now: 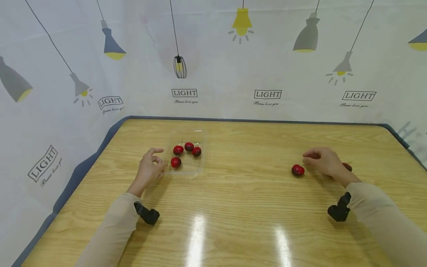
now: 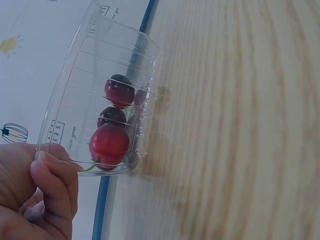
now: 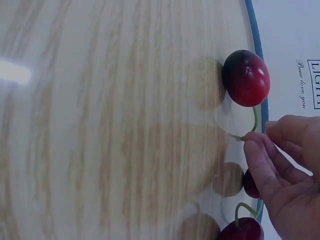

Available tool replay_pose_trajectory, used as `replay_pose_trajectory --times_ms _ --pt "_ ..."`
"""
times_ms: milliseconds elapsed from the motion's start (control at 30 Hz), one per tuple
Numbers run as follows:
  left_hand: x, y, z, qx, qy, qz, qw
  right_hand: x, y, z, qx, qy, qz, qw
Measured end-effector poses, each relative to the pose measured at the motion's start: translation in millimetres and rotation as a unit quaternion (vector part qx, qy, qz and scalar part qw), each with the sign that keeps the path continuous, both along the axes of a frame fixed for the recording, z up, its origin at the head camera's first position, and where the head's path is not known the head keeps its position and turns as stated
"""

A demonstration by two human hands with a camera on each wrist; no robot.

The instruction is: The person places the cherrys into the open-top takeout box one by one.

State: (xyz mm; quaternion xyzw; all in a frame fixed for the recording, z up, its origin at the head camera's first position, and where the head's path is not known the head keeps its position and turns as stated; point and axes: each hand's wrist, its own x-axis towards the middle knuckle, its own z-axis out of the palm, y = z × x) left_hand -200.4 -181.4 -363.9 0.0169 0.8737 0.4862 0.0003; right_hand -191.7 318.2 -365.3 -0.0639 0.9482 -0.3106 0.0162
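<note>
Clear tray (image 1: pixel 190 165): four cherries (image 1: pixel 189 147) inside; my left grip (image 1: pixel 151 167) pinches it.
Cherries (image 3: pixel 246 78) seemingly remaining: three, right of the tray.
My right grip (image 1: pixel 322 160): narrow, by a stem (image 3: pixel 256 119); pinched, I cannot tell.

Both arms reach forward over the table (image 1: pixel 240 207) in long beige sleeves (image 1: pixel 383 207), wrists bare beyond the cuffs. The left hand (image 1: pixel 151 165), nearer the table's left edge, pinches with its thumb against a finger, another finger extended above. The right hand (image 1: pixel 323 160), toward the right edge, bends its fingers close to the thumb, tips pointing leftward.
</note>
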Motion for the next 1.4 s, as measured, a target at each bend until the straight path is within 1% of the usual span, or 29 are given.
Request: replay_pose_trajectory --times_ms 167,400,667,967,1167,1400 --pt "-0.3 -0.5 0.3 -0.002 0.003 -0.004 1.0 -1.5 0 -1.6 -0.004 -0.019 0.004 0.9998" --pt "-0.9 0.1 0.6 0.002 0.005 -0.004 1.0 -1.6 -2 -1.2 -0.034 -0.058 0.005 0.9978" --pt "-1.8 0.8 0.9 0.002 0.005 -0.004 1.0 -2.8 -3 -2.9 -0.04 -0.072 0.001 0.9966" --pt "-0.8 1.2 1.2 -0.002 0.001 -0.001 1.0 -1.2 -5 -3.1 -0.096 -0.103 -0.009 0.99" --pt "-0.5 1.0 0.6 -0.003 -0.002 0.004 1.0 -2.1 -6 -5.2 -0.094 -0.111 -0.008 0.9894" --pt "-0.6 0.5 -0.6 -0.004 -0.006 0.009 0.9999 0.7 -10 -5.4 -0.083 -0.105 0.01 0.991"
